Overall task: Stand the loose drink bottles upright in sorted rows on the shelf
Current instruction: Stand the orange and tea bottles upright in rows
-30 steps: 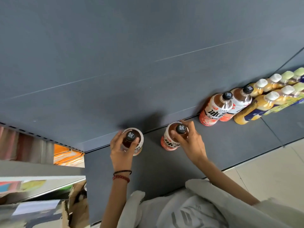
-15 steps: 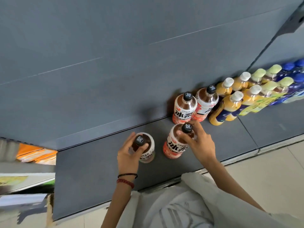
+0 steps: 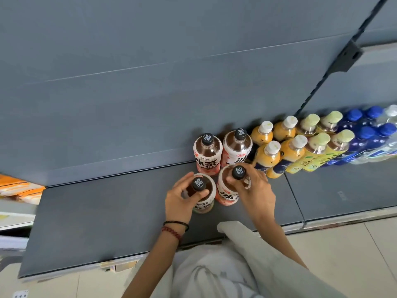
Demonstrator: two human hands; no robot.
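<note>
Both bottles have slid right along the shelf (image 3: 107, 211). A second ago they stood apart on the open stretch, and now they sit side by side, right in front of the back pair (image 3: 207, 155) of the same tea.

The left hand (image 3: 180, 201) grips the left bottle (image 3: 204, 206) at the neck, thumb and fingers curled in just under the black cap. The right hand (image 3: 255, 190) does likewise on the right bottle (image 3: 228, 195), fingers wrapped over its shoulder. The two bottles touch or very nearly touch, and the right one stands just beside the orange bottles (image 3: 267, 157).

That looks to me like a second rank of tea forming, to match the double rows of orange, green-capped bottles (image 3: 315, 147) and blue bottles (image 3: 363, 138) further right.

Both held bottles stand upright: long axis vertical, base to the shelf, cap pointing straight up, labels facing out to the aisle. Whether their weight is fully down, I can't tell. What seems left is to square them with the back pair and let go.
</note>
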